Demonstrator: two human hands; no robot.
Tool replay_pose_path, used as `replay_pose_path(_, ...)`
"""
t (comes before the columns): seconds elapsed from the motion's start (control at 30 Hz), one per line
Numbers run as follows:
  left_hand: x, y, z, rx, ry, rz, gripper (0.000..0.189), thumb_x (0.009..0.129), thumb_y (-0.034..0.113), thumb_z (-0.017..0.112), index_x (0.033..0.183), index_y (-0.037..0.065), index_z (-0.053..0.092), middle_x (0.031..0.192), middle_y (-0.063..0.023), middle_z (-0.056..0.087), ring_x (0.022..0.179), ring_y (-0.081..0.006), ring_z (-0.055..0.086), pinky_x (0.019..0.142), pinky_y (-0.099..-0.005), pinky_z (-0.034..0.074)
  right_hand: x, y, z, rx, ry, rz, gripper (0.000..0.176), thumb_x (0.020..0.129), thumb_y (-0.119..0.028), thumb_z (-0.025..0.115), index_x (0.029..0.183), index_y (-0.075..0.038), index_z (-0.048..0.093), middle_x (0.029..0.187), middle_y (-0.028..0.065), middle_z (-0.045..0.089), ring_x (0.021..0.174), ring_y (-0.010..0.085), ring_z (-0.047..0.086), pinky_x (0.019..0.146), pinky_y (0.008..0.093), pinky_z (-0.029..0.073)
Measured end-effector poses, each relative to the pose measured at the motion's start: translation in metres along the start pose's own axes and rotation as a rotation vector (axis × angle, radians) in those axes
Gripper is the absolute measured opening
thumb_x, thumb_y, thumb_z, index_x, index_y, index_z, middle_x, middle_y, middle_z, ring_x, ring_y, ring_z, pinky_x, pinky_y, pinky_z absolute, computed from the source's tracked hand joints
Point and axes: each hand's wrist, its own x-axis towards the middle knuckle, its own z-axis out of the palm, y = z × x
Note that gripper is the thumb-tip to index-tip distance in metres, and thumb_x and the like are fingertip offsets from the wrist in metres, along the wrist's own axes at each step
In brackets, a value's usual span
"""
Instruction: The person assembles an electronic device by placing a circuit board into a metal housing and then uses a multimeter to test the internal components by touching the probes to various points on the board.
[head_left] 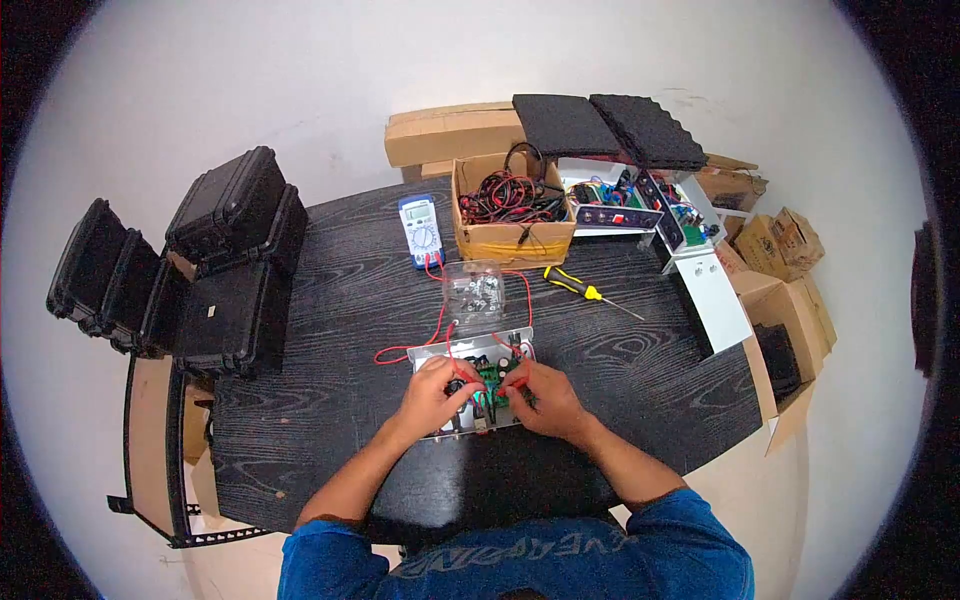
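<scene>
An open white metal case (428, 352) with a green circuit board (489, 372) inside lies before me at the table's front. My left hand (436, 398) is closed in a pinch on a red test probe (463, 376) over the left of the board. On the other side, my right hand (546, 398) pinches another red probe (515, 383), its tip low among the components. Red leads run back to a blue and white multimeter (421, 232), whose display is too small to read. The fingers partly hide the board and the probe tips.
A clear plastic box of small parts (474, 293) sits behind the case. Around it are a yellow and black screwdriver (585, 288), a carton of cables (515, 243) and opened electronics units (612, 217). Black hard cases (222, 318) are stacked left; cardboard boxes (775, 343) stand right.
</scene>
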Motion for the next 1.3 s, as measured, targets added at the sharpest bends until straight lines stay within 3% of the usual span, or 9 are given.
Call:
replay_pose_path(0.2, 0.001, -0.001, 0.001, 0.013, 0.000, 0.030, 0.017, 0.086, 0.015, 0.082, 0.095, 0.007, 0.069, 0.095, -0.0085, 0.074, 0.092, -0.0302, 0.069, 0.084, -0.0415, 0.052, 0.002, -0.002, -0.002, -0.078, -0.043, -0.061, 0.014, 0.084, -0.003, 0.073, 0.095, -0.007, 0.066, 0.086, 0.0094, 0.069, 0.078, 0.0292, 0.070, 0.071, 0.0387, 0.056)
replay_pose_path(0.3, 0.000, -0.003, 0.001, 0.027, -0.010, 0.038, 0.017, 0.086, 0.016, 0.081, 0.095, 0.007, 0.070, 0.096, -0.0085, 0.074, 0.092, -0.0303, 0.069, 0.085, -0.0415, 0.052, 0.002, -0.005, -0.003, -0.087, -0.078, -0.039, 0.015, 0.083, -0.004, 0.074, 0.094, -0.007, 0.066, 0.085, 0.0093, 0.069, 0.079, 0.0287, 0.071, 0.071, 0.0380, 0.057)
replay_pose_path(0.4, -0.001, -0.005, 0.001, 0.038, -0.010, 0.062, 0.017, 0.087, 0.016, 0.081, 0.096, 0.007, 0.070, 0.096, -0.0086, 0.074, 0.093, -0.0306, 0.069, 0.085, -0.0417, 0.052, 0.001, -0.002, -0.003, -0.086, -0.096, -0.025, 0.018, 0.082, -0.009, 0.075, 0.099, -0.009, 0.069, 0.090, 0.0104, 0.068, 0.083, 0.0337, 0.070, 0.072, 0.0431, 0.058)
replay_pose_path(0.5, 0.000, -0.003, 0.001, 0.029, -0.007, 0.055, 0.016, 0.087, 0.016, 0.081, 0.096, 0.007, 0.070, 0.097, -0.0090, 0.074, 0.093, -0.0308, 0.068, 0.086, -0.0419, 0.052, 0.004, -0.004, -0.005, -0.054, -0.041, -0.121, 0.017, 0.083, -0.004, 0.075, 0.098, -0.008, 0.069, 0.087, 0.0093, 0.069, 0.081, 0.0299, 0.071, 0.071, 0.0391, 0.057)
replay_pose_path(0.6, 0.000, 0.000, -0.001, 0.030, -0.011, 0.042, 0.016, 0.087, 0.015, 0.080, 0.096, 0.007, 0.070, 0.097, -0.0094, 0.074, 0.093, -0.0311, 0.068, 0.086, -0.0419, 0.052, 0.005, -0.010, -0.007, -0.074, -0.088, -0.070, 0.018, 0.083, -0.005, 0.074, 0.101, -0.008, 0.070, 0.091, 0.0095, 0.069, 0.084, 0.0318, 0.070, 0.073, 0.0413, 0.058)
replay_pose_path(0.9, 0.000, 0.001, 0.000, 0.042, -0.018, 0.030, 0.018, 0.086, 0.015, 0.081, 0.097, 0.006, 0.068, 0.096, -0.0104, 0.073, 0.094, -0.0320, 0.068, 0.086, -0.0424, 0.052, 0.009, -0.015, -0.005, -0.242, -0.315, -0.011, 0.014, 0.092, -0.012, 0.068, 0.105, -0.009, 0.066, 0.101, 0.0101, 0.065, 0.096, 0.0347, 0.066, 0.081, 0.0439, 0.057)
replay_pose_path(1.3, 0.000, 0.000, 0.000, 0.059, -0.047, 0.018, 0.018, 0.088, 0.016, 0.079, 0.100, 0.006, 0.069, 0.099, -0.0119, 0.073, 0.096, -0.0331, 0.068, 0.087, -0.0430, 0.052, 0.010, -0.016, -0.004, -0.227, -0.281, -0.012, 0.014, 0.100, -0.019, 0.060, 0.104, -0.007, 0.063, 0.097, 0.0124, 0.064, 0.091, 0.0346, 0.067, 0.077, 0.0475, 0.057)
